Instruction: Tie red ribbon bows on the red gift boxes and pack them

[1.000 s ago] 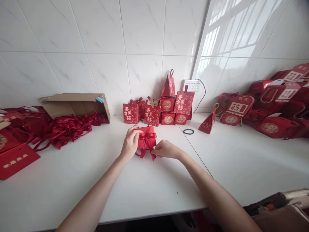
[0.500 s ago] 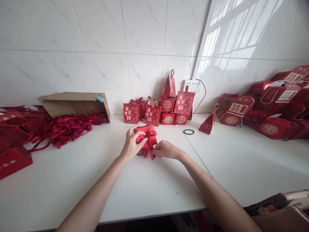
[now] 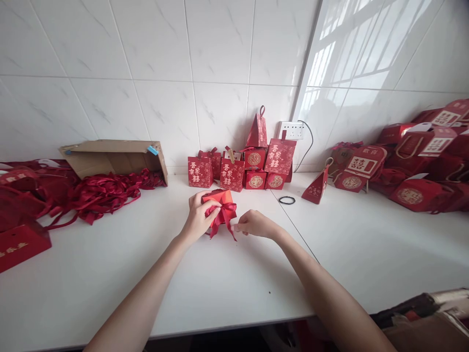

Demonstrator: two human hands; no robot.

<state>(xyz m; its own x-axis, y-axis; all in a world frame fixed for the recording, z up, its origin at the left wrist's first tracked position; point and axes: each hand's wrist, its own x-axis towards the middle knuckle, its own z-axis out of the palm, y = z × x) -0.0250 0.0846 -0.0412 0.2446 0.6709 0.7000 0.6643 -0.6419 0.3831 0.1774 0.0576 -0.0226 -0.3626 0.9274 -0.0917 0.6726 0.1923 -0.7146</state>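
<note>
A small red gift box (image 3: 219, 196) with a satin ribbon bow (image 3: 224, 210) on its front is in the middle of the white table. My left hand (image 3: 199, 213) wraps round the box's left side, its thumb pressing on the bow's knot. Two ribbon tails hang down from the bow. By the right tail is my right hand (image 3: 254, 225), with thumb and forefinger pinched together at the tail's edge and the other fingers curled in. Whether the ribbon is between those fingertips is hard to make out.
Several red gift boxes (image 3: 255, 159) stand against the tiled wall. On the left, red ribbons (image 3: 106, 195) spill from a cardboard box (image 3: 113, 146). A black ring (image 3: 287, 200) and a triangular red box (image 3: 315, 188) lie right of centre. More boxes (image 3: 410, 193) are piled far right.
The ribbon tails have shifted: the left one now spreads further left, and the right one looks narrower. My right hand has moved slightly; my left hand keeps hold of the box.
</note>
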